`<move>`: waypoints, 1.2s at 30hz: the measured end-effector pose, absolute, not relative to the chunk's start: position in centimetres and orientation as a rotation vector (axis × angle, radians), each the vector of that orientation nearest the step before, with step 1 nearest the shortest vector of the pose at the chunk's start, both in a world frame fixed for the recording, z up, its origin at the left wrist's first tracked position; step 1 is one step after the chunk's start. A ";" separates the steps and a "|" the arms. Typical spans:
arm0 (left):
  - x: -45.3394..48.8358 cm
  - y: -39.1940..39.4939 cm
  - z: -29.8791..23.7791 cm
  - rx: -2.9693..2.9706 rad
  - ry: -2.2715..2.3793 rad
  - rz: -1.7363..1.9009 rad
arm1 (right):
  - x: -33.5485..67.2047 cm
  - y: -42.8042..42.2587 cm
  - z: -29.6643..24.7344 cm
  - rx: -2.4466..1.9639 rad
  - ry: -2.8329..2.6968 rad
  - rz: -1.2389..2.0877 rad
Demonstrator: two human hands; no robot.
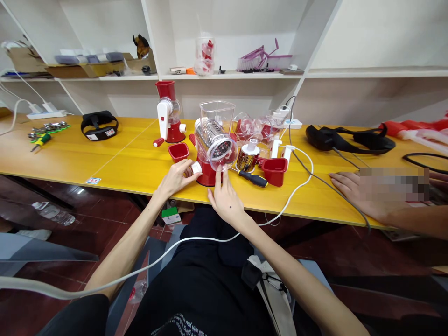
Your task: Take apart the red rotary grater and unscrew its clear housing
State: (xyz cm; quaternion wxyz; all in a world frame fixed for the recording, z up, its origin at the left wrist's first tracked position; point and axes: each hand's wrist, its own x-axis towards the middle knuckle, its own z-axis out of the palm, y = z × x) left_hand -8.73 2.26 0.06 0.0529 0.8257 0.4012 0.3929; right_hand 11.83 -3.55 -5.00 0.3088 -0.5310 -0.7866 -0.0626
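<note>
A rotary drum grater (215, 140) stands upright in front of me on the table, with a red base, a clear housing and a perforated metal drum inside. My left hand (178, 178) is at the base's left side, its thumb and fingers closed on a white knob (196, 168). From below, my right hand (227, 198) reaches up with fingers stretched out, the fingertips touching the lower rim of the clear housing. Close by on the right are another metal drum (248, 157) with a white hub, a screwdriver (254, 178) and a red food pusher (275, 170). Another red cup-shaped part (178, 151) lies on the left.
An assembled red-and-white grater (170, 114) stands behind on the left. Clear housings (257, 125) lie behind on the right. A white cable (297, 186) runs over the table edge. Black headsets (100, 125) sit on both sides. A co-worker's hand (353, 186) rests at right.
</note>
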 end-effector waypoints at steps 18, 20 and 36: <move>-9.2 2.2 -0.3 2.690 1.197 1.158 | 11.8 -3.5 -5.0 -1.421 -2.095 -0.145; -9.2 2.2 -0.4 2.725 1.209 1.166 | 11.8 -3.5 -4.8 -1.427 -2.104 -0.139; -9.0 1.9 -1.1 2.731 1.257 1.269 | 11.9 -3.8 -4.4 -1.427 -2.117 -0.096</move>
